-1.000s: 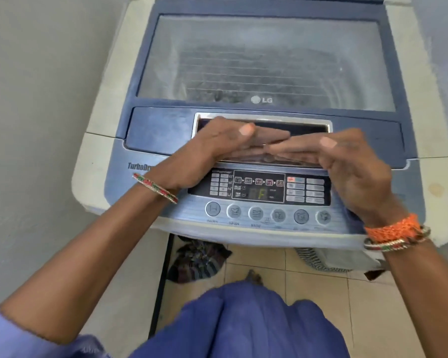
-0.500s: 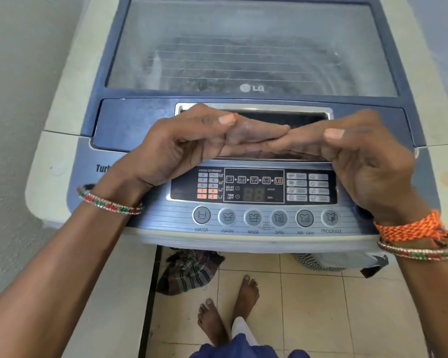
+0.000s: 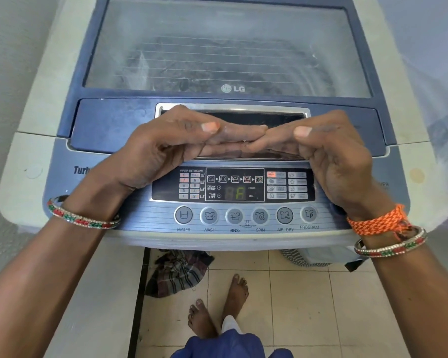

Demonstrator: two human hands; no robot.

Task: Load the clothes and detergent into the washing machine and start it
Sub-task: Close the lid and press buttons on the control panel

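The blue and white top-loading washing machine (image 3: 36, 161) fills the view, with its glass lid (image 3: 228, 47) down. Dark laundry shows dimly through the dusty glass. My left hand (image 3: 161, 148) and my right hand (image 3: 334, 153) meet fingertip to fingertip in the lid handle recess (image 3: 233, 111), thumbs lying on top of the fingers. Just below them the control panel (image 3: 234, 187) is lit, with a row of round buttons (image 3: 246, 215) beneath it. No detergent container is in view.
A dark checked cloth (image 3: 176, 272) lies on the tiled floor under the machine's front edge. A striped fabric item (image 3: 308, 258) sits to its right. My bare feet (image 3: 217, 306) stand on the tiles. A wall (image 3: 11, 73) is close on the left.
My head has come closer and the view looks down more steeply, so my feet show. Both hands stay at the lid handle. The lit digits on the display have changed.
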